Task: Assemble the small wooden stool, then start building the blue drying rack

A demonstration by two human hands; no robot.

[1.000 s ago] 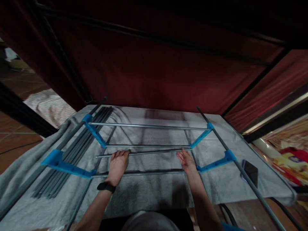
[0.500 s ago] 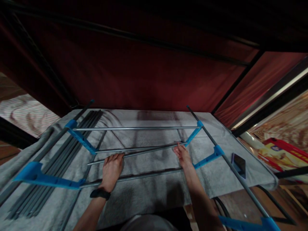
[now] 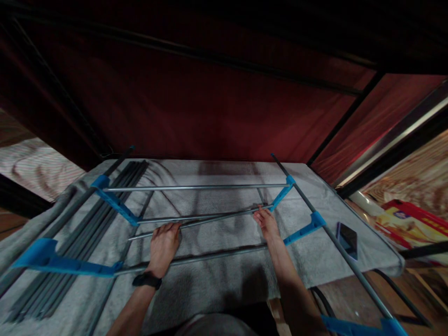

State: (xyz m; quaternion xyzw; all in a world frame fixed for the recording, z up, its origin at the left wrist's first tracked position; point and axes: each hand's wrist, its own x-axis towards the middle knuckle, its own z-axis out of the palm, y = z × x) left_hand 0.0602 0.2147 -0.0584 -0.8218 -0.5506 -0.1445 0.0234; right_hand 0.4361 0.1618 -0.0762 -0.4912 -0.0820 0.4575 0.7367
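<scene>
A rack frame of grey metal rods and blue plastic connectors lies on a grey towel spread over a table. My left hand, with a black watch on the wrist, grips a loose thin metal rod near its left end. My right hand holds the same rod at its right end, close to a blue connector. The rod runs slanted, its right end higher and nearly touching a fitted crossbar. A second blue connector sits to the right of my right wrist.
A bundle of spare grey rods lies along the left side of the towel. A dark phone rests at the towel's right edge. Dark red curtains hang behind the table. A red and yellow box sits at the far right.
My view has swung to the right and down. The rod's right end has risen toward the blue connector, so the rod now slants. Both hands have kept their hold.
</scene>
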